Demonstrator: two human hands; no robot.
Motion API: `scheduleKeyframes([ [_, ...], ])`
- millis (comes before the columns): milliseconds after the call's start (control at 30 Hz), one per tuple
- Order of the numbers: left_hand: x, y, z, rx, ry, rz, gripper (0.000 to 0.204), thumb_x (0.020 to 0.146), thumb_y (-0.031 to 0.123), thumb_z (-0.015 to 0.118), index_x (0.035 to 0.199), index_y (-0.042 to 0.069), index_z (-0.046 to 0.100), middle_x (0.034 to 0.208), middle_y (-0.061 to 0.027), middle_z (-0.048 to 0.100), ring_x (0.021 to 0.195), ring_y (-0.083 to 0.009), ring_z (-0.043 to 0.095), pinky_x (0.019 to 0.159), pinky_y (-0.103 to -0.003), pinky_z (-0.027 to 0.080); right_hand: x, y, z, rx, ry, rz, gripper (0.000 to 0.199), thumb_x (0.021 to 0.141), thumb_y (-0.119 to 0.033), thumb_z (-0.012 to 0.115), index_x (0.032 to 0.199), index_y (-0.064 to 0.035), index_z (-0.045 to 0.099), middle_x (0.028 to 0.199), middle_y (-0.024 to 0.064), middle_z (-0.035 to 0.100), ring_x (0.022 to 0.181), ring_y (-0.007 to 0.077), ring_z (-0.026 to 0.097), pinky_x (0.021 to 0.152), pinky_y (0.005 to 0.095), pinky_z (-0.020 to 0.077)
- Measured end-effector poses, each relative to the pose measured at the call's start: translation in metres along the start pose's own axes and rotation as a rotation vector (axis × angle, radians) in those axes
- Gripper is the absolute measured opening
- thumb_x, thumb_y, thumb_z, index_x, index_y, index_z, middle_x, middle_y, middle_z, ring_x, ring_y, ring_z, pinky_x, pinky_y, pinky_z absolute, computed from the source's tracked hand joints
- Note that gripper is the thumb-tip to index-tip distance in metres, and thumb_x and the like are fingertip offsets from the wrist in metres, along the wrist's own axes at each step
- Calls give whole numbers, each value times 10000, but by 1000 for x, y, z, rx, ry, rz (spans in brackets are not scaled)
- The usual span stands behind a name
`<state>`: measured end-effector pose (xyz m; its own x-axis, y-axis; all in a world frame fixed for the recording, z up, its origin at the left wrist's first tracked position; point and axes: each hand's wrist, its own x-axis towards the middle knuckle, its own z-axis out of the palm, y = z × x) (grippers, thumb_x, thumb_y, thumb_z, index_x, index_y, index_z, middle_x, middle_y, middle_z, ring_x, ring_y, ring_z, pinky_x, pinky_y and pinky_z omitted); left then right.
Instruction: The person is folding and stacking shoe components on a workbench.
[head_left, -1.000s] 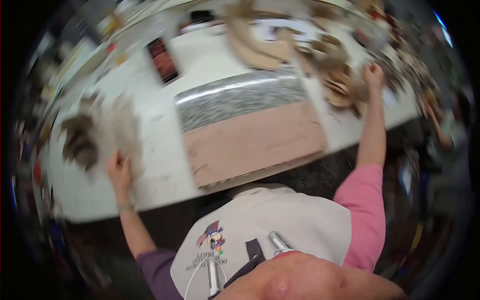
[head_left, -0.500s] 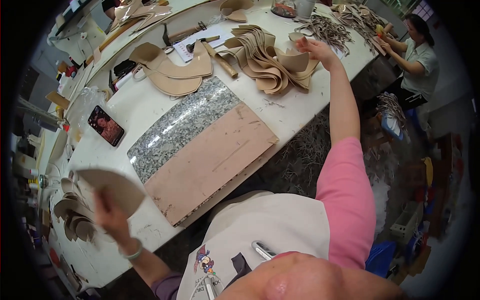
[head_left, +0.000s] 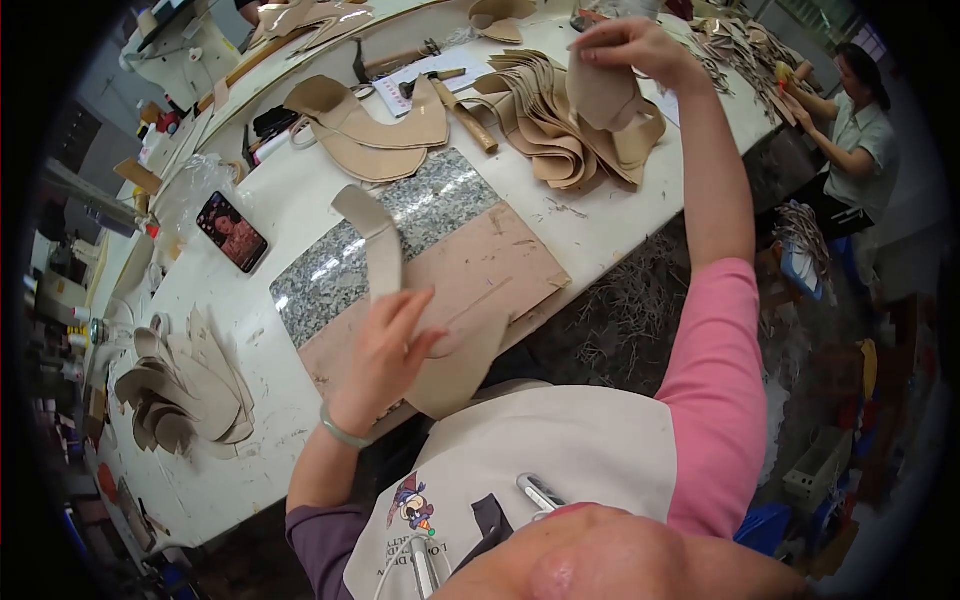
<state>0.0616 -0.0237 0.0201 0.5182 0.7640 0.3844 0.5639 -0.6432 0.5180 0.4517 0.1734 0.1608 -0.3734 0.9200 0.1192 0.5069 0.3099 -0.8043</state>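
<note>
Over the pinkish board, my left hand is on a curved beige leather piece, its thumb and forefinger spread apart. The piece runs under this hand from the granite slab to beyond the board's near edge; its middle is hidden. At the far right my right hand pinches another beige leather piece, which hangs down over a stack of folded leather pieces. Two curved leather pieces lie behind the slab.
The granite slab lies under the board. A leather pile sits at left, near a phone. Hammers lie at the back beside a wooden-handled tool. Offcuts heap up at far right, near a seated co-worker.
My left hand has moved right, from the left pile to above the board, where a curved leather piece now lies. My right hand has lifted a leather piece up from the stack.
</note>
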Motion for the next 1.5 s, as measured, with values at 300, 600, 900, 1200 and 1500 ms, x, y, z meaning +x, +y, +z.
scheduleKeyframes([
  [300, 154, -39, -19, -525, 328, -85, 754, 805, 288, 768, 1390, 1, 389, 1273, -211, 523, 1068, -265, 572, 815, -305, 515, 81, -125, 40, -866, -61, -316, 313, 768, 8, 549, 974, -115, 749, 981, 61, 704, 819, 234, 630, 825, 305, 518],
  [600, 160, 6, 12, -1117, 361, -229, 221, 856, 209, 702, 954, 13, 677, 808, -33, 652, 696, -82, 565, 623, -204, 457, 78, -143, 130, -361, 1, -690, 274, 648, 90, 632, 872, -38, 727, 820, 52, 671, 707, 162, 600, 624, 260, 498],
  [900, 92, -4, -61, -1242, 281, -61, 202, 850, 138, 684, 1015, 23, 666, 799, -39, 666, 698, -82, 570, 595, -205, 458, 37, -170, 145, -356, -240, -1022, 214, 727, 23, 683, 934, -22, 716, 941, 61, 665, 754, 148, 589, 644, 262, 480],
  [1200, 86, 3, -63, -725, 560, -2, 270, 845, 104, 695, 1065, -30, 615, 842, -128, 678, 717, -143, 647, 668, -242, 537, 27, -182, 153, -606, -55, -1244, 255, 805, -110, 663, 1047, -32, 688, 1024, 107, 670, 796, 207, 618, 692, 296, 508],
  [1500, 55, -10, -54, -1305, 210, -408, 329, 896, 169, 627, 1157, -12, 541, 818, -138, 663, 676, -210, 652, 617, -304, 529, 103, -118, 159, -579, 273, -867, 284, 790, 6, 664, 1050, -102, 703, 906, 77, 697, 725, 200, 619, 669, 244, 526],
])
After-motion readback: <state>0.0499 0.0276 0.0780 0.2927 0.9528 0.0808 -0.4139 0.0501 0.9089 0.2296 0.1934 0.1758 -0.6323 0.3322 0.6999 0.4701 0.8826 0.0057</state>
